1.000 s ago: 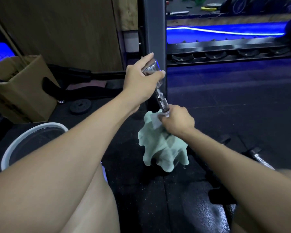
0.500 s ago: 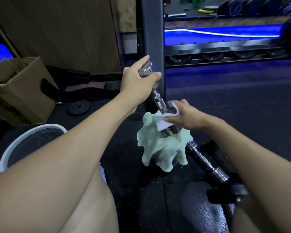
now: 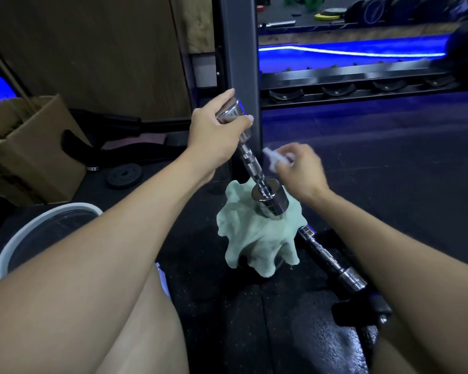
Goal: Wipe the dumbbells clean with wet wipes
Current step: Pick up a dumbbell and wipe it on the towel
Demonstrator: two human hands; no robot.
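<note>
Right hand [image 3: 300, 168] lifted off chrome dumbbell [image 3: 254, 168], pinching blurred white wet wipe [image 3: 274, 157].
Left hand [image 3: 216, 130] grips upper head; wrap wipe fully around knurled handle.

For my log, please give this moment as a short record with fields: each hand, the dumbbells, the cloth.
left hand: grips top head of dumbbell
right hand: holds wipe, off the metal
dumbbell: tilted, lower head on cloth
second dumbbell: lies on floor, right of cloth
cloth: green, bunched
</note>
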